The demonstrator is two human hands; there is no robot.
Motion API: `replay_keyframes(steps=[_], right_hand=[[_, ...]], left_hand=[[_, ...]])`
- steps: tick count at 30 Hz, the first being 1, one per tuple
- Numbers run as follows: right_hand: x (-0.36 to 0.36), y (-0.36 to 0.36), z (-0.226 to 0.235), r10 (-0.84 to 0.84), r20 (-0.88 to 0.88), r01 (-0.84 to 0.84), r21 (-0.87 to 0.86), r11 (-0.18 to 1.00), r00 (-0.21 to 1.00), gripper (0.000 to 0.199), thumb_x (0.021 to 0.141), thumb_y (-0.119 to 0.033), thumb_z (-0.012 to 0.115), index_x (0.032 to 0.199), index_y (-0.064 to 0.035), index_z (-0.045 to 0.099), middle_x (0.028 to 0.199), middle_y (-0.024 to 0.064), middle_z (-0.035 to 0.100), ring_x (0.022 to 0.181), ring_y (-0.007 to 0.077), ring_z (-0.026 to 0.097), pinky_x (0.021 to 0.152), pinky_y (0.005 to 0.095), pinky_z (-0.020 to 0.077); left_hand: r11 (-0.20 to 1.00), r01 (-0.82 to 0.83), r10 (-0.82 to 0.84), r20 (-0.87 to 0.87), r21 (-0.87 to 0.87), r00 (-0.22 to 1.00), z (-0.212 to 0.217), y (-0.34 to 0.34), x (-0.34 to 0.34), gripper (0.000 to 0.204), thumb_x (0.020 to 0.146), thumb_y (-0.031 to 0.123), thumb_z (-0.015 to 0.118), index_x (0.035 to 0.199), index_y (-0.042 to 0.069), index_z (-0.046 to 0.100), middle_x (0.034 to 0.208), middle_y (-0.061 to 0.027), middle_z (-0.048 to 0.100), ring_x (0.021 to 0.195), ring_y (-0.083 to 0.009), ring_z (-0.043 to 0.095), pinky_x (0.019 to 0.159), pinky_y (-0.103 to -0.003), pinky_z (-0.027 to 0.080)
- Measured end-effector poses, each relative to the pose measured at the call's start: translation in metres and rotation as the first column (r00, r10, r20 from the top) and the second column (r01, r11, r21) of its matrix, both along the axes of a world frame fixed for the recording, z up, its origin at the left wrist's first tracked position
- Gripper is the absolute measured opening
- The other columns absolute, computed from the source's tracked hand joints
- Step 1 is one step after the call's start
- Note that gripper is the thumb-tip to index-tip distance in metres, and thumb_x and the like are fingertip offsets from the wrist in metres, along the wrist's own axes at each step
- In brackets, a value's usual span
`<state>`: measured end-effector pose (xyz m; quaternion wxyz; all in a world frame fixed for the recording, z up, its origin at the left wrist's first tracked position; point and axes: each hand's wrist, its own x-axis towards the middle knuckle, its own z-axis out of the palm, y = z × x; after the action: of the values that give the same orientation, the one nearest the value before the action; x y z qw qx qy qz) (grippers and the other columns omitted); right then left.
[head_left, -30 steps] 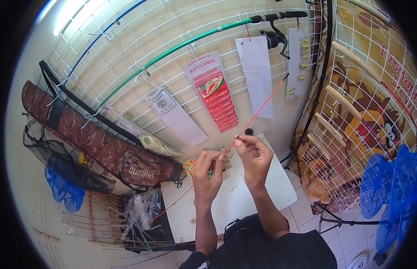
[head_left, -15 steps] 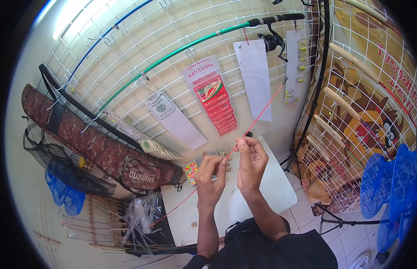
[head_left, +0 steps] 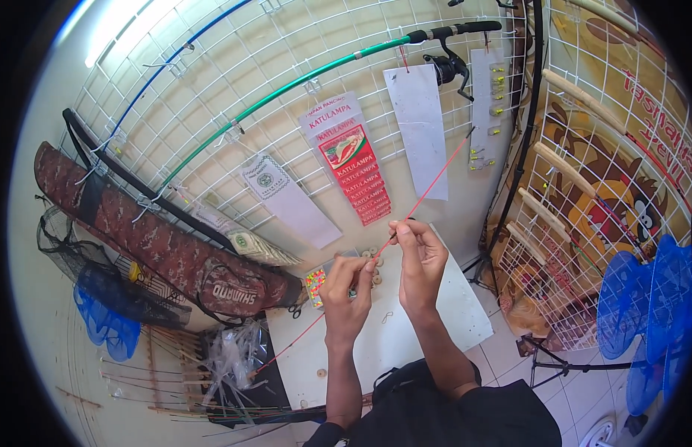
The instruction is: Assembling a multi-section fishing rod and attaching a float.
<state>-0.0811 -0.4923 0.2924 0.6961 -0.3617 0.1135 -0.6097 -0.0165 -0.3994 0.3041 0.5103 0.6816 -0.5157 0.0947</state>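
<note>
A thin red rod (head_left: 435, 182) slants from lower left to upper right across the white table (head_left: 450, 313). My right hand (head_left: 419, 261) pinches the rod between thumb and fingertips near its middle. Just below and to the left, my left hand (head_left: 347, 294) grips the same rod, fingers curled around it, with a small part at its fingertips too small to make out. Both hands hover above the table, close together. Small round rings (head_left: 373, 255) lie on the table behind the hands.
A white wire grid wall (head_left: 234, 97) holds a green rod with a reel (head_left: 444, 67), a blue rod, and hanging packets. A brown camouflage rod bag (head_left: 160, 246) leans at left. Blue nets (head_left: 644, 305) hang at right. A wire rack (head_left: 584, 186) stands right.
The hands have shifted slightly up and to the right along the red rod, and the right hand's pinch has come closer to the left hand.
</note>
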Motion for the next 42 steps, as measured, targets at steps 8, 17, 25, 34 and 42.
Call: replay_keyframes(steps=[8, 17, 25, 34, 42], right_hand=[[0.000, -0.001, 0.008, 0.006, -0.027, -0.007, -0.030, 1.000, 1.000, 0.017, 0.097, -0.009, 0.056, 0.103, 0.0034, 0.067, 0.096, 0.0086, 0.068, 0.087, 0.0113, 0.058, 0.081, 0.0274, 0.0467], [0.006, -0.005, 0.005, 0.284, 0.352, -0.357, 0.161, 0.920, 0.892, 0.016, 0.095, -0.006, 0.062, 0.109, -0.0004, 0.065, 0.103, 0.0080, 0.067, 0.089, 0.0107, 0.060, 0.078, 0.0231, 0.0490], [0.001, -0.008, 0.005, 0.252, 0.289, -0.301, 0.137, 0.944, 0.923, 0.014, 0.096, -0.007, 0.060, 0.108, -0.0004, 0.063, 0.100, 0.0095, 0.067, 0.083, 0.0099, 0.058, 0.079, 0.0242, 0.0483], [-0.006, -0.043, 0.023, 0.206, 0.322, -0.247, 0.092, 0.965, 0.924, 0.016, 0.097, -0.013, 0.060, 0.106, -0.0006, 0.064, 0.097, 0.0077, 0.067, 0.080, 0.0092, 0.058, 0.080, 0.0252, 0.0477], [-0.021, -0.083, 0.057, 0.118, 0.329, -0.149, 0.069, 0.986, 0.937, 0.014, 0.094, -0.016, 0.065, 0.103, -0.0055, 0.065, 0.096, 0.0058, 0.068, 0.081, 0.0095, 0.058, 0.080, 0.0253, 0.0465]], left_hand=[[1.000, -0.015, 0.015, -0.039, -0.009, 0.999, 0.002, -0.001, 0.001, 0.002, 0.089, 0.000, 0.066, 0.090, -0.001, 0.064, 0.078, -0.0063, 0.058, 0.059, -0.0100, 0.053, 0.052, -0.026, 0.042], [1.000, -0.029, 0.028, -0.087, -0.008, 0.996, 0.002, -0.003, 0.004, 0.004, 0.090, 0.004, 0.066, 0.089, 0.000, 0.066, 0.075, -0.0041, 0.058, 0.059, -0.0081, 0.049, 0.052, -0.024, 0.039], [1.000, -0.018, 0.019, -0.122, 0.012, 0.992, 0.000, -0.002, 0.007, 0.007, 0.091, 0.005, 0.065, 0.088, -0.001, 0.067, 0.077, -0.0039, 0.060, 0.065, -0.0075, 0.054, 0.056, -0.023, 0.042], [1.000, -0.018, 0.018, -0.087, 0.003, 0.996, -0.004, -0.007, 0.010, 0.006, 0.090, 0.004, 0.066, 0.088, -0.002, 0.065, 0.075, -0.0054, 0.057, 0.057, -0.0088, 0.049, 0.052, -0.025, 0.040], [1.000, -0.017, 0.016, -0.061, -0.007, 0.998, -0.004, -0.006, 0.008, 0.004, 0.090, 0.003, 0.066, 0.088, -0.001, 0.065, 0.074, -0.0052, 0.058, 0.056, -0.0089, 0.050, 0.051, -0.025, 0.039]])
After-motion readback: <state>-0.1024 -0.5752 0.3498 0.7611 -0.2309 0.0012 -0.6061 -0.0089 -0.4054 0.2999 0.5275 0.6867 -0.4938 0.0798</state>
